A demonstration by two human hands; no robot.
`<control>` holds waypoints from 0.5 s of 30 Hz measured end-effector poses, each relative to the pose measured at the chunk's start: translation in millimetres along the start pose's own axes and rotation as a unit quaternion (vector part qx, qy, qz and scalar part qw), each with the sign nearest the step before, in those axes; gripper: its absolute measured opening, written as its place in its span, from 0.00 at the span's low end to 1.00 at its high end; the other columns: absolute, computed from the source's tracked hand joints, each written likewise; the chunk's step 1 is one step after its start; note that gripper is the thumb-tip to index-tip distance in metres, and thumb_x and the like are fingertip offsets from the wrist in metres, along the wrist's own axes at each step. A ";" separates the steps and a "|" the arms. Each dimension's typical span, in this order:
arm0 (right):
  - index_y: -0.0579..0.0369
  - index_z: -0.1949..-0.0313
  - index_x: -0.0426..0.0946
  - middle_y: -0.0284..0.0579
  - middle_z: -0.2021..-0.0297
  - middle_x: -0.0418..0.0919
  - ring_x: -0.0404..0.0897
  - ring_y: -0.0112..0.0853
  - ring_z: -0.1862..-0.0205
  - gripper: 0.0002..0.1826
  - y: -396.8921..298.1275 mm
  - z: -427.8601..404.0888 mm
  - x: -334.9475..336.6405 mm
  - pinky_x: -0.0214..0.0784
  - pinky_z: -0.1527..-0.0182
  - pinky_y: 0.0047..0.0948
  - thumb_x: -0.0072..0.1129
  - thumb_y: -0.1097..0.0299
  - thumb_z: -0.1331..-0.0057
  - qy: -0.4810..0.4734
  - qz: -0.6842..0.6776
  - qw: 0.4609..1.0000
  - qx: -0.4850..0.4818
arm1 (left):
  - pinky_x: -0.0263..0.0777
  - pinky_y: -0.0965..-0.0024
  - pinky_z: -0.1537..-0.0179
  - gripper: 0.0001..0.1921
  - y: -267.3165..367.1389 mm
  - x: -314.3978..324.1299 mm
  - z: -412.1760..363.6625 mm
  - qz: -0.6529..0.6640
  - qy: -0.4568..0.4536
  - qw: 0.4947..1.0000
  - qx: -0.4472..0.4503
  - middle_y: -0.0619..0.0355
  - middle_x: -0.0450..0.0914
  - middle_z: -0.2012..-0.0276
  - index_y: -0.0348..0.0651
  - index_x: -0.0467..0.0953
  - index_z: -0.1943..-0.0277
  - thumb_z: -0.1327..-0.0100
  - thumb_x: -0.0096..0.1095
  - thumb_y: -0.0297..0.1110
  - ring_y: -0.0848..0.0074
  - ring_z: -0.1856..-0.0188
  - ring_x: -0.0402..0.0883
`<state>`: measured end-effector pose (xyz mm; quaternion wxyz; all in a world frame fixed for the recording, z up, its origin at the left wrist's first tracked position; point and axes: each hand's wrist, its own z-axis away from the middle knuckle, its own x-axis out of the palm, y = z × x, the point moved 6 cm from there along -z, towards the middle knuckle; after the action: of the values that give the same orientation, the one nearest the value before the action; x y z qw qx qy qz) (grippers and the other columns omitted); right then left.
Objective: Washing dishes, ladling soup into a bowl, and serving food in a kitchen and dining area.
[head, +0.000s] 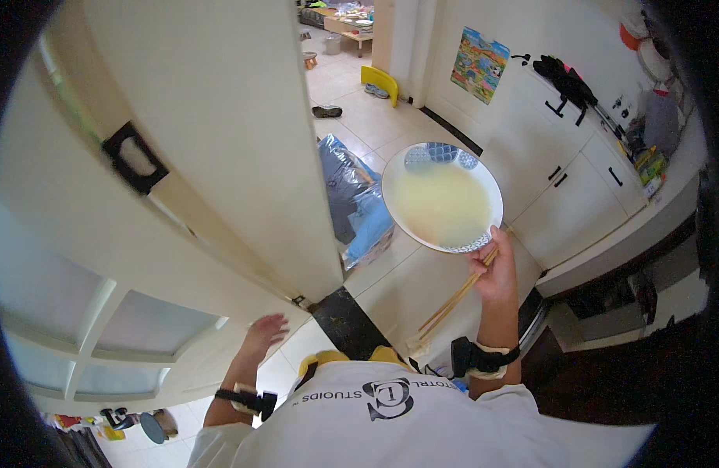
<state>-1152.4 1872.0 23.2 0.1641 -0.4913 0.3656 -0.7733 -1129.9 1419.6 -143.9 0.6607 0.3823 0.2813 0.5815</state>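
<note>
My right hand grips the near rim of a wide white dish with blue patterned patches. A cloudy pale-yellow liquid covers much of its inside. Under the rim, the same hand holds a pair of wooden chopsticks, slanting down to the left. My left hand is low on the left, near the white door, slightly blurred, with nothing in it and its fingers somewhat apart. Black straps with small devices circle both forearms.
Past a black threshold strip, a plastic-wrapped blue bundle lies on the tiles beside the door edge. A dark shoe and a yellow curved piece are farther off. White cabinets line the right; a glazed door panel stands left.
</note>
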 end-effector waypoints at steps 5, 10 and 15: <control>0.52 0.66 0.68 0.32 0.76 0.71 0.64 0.19 0.81 0.15 -15.1 -74.4 -10.0 0.45 0.89 0.11 0.51 0.55 0.45 -0.076 0.041 0.996 0.023 | 0.66 0.71 0.56 0.19 131.2 143.4 -73.4 0.027 -0.110 0.992 0.057 0.56 0.71 0.55 0.39 0.64 0.49 0.40 0.49 0.40 0.74 0.57 0.72; 0.53 0.66 0.68 0.33 0.77 0.70 0.65 0.19 0.81 0.15 -18.2 -147.0 -22.7 0.46 0.89 0.10 0.51 0.56 0.46 -0.077 0.023 0.996 0.039 | 0.66 0.70 0.54 0.24 200.7 236.1 -142.6 0.133 -0.233 0.959 0.092 0.53 0.67 0.50 0.38 0.60 0.46 0.41 0.49 0.44 0.71 0.53 0.70; 0.54 0.66 0.68 0.35 0.76 0.71 0.65 0.19 0.81 0.15 -38.6 -213.8 -27.1 0.47 0.90 0.11 0.51 0.56 0.46 -0.025 0.055 0.998 0.036 | 0.64 0.65 0.49 0.30 258.9 308.0 -204.9 0.235 -0.347 0.902 0.105 0.49 0.63 0.47 0.39 0.57 0.43 0.42 0.47 0.51 0.64 0.48 0.67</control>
<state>-1323.9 2001.2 -19.6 0.2328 -0.4832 0.3597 -0.7635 -1389.5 1767.1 -18.6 0.5168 0.6819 -0.0045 0.5175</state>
